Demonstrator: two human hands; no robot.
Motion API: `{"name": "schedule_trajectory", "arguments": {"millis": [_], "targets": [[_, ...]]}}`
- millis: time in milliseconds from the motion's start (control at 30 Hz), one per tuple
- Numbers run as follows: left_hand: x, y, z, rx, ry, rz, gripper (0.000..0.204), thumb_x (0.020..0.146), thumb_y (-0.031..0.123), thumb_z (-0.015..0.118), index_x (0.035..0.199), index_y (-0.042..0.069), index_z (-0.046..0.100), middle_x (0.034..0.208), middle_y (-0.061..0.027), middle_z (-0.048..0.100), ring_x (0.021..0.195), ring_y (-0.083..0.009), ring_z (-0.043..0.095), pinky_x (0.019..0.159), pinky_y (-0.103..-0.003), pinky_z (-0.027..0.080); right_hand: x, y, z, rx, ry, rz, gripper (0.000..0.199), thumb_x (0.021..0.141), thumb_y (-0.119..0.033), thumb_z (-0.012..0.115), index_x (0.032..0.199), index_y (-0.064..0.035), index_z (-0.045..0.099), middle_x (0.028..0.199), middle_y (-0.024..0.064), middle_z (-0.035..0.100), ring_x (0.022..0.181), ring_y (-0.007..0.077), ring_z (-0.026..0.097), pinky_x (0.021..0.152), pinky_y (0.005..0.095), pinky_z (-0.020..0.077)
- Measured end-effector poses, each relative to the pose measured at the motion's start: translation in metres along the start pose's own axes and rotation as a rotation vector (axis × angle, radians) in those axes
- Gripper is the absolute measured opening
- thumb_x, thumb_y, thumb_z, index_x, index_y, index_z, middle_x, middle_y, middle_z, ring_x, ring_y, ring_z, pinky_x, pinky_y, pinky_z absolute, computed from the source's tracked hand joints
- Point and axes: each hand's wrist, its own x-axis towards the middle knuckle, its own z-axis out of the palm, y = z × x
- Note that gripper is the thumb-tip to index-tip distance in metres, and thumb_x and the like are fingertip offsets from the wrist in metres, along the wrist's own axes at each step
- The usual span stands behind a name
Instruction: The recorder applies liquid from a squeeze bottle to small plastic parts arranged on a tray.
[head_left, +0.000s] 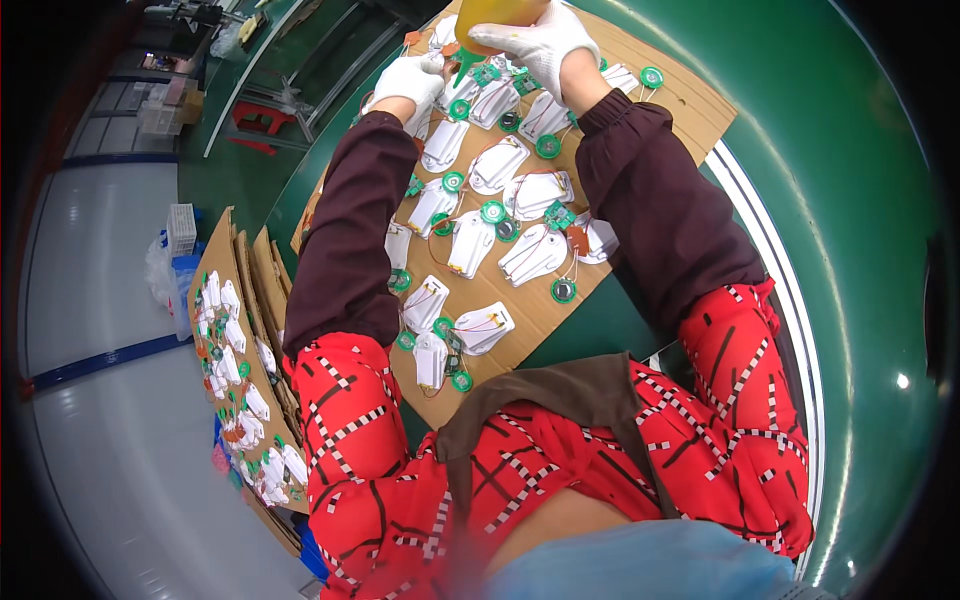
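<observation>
Basically the yellow bottle (492, 18) is cropped at 12 o'clock, right hand (540, 42) fingers wrapped around it, left hand (410, 80) fingers pinching its green nozzle (466, 64) over the cardboard sheet (690, 100).

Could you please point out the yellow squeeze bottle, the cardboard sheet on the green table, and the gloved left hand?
yellow squeeze bottle (495, 14), head view, its body.
cardboard sheet (690, 100), head view, bare right corner.
left hand (410, 80), head view, glove back.

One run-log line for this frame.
right hand: grips yellow squeeze bottle | left hand: at bottle's green nozzle | below: white plastic parts on cardboard sheet
</observation>
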Motion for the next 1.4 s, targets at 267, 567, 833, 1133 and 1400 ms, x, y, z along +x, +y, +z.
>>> {"name": "schedule_trajectory", "arguments": {"millis": [267, 567, 833, 1133, 1400], "targets": [[0.008, 0.005, -0.003, 0.08, -0.171, -0.031, 0.02, 0.079, 0.022, 0.065, 0.088, 0.005, 0.065, 0.075, -0.0037, 0.063, 0.063, -0.0116, 0.059, 0.057, -0.027, 0.047, -0.002, 0.003, 0.001, 0.163, -0.021, 0.026, 0.075, 0.054, -0.012, 0.083, 0.12, -0.0015, 0.049, 0.114, 0.0106, 0.058, 0.107, 0.0204, 0.054, 0.095, 0.0325, 0.0417], [0.014, -0.013, 0.005, -0.132, -0.106, -0.013, 0.021, 0.08, 0.018, 0.064, 0.083, -0.002, 0.063, 0.081, -0.0084, 0.066, 0.067, -0.0147, 0.063, 0.063, -0.028, 0.05, 0.001, 0.011, 0.002, 0.107, -0.076, 0.067, 0.07, 0.056, -0.014, 0.083, 0.118, -0.0013, 0.051, 0.112, 0.0106, 0.06, 0.104, 0.0209, 0.056, 0.093, 0.0328, 0.0427], [-0.02, 0.013, -0.014, 0.035, -0.112, -0.048, 0.027, 0.072, 0.023, 0.07, 0.08, -0.001, 0.063, 0.075, -0.0087, 0.063, 0.064, -0.0147, 0.057, 0.063, -0.029, 0.045, -0.004, -0.001, 0.001, 0.047, -0.044, 0.006, 0.07, 0.057, -0.016, 0.083, 0.118, -0.0016, 0.051, 0.112, 0.011, 0.06, 0.104, 0.0208, 0.056, 0.092, 0.0324, 0.0435], [-0.021, 0.013, -0.008, -0.081, -0.077, -0.052, 0.02, 0.068, 0.018, 0.069, 0.073, 0.0, 0.062, 0.067, -0.0062, 0.062, 0.062, -0.0126, 0.055, 0.06, -0.027, 0.043, -0.002, 0.024, 0.005, 0.048, -0.075, 0.033, 0.077, 0.054, -0.019, 0.085, 0.12, -0.0025, 0.05, 0.113, 0.0107, 0.06, 0.106, 0.0216, 0.055, 0.095, 0.0334, 0.0417], [-0.015, -0.005, -0.001, -0.111, -0.037, 0.041, 0.017, 0.068, 0.015, 0.068, 0.071, -0.001, 0.062, 0.067, -0.0063, 0.062, 0.061, -0.0121, 0.056, 0.06, -0.026, 0.044, -0.002, 0.02, 0.007, 0.064, -0.219, -0.039, 0.077, 0.056, -0.019, 0.084, 0.122, -0.0023, 0.048, 0.117, 0.0102, 0.057, 0.11, 0.0206, 0.053, 0.097, 0.0322, 0.0394]]}}
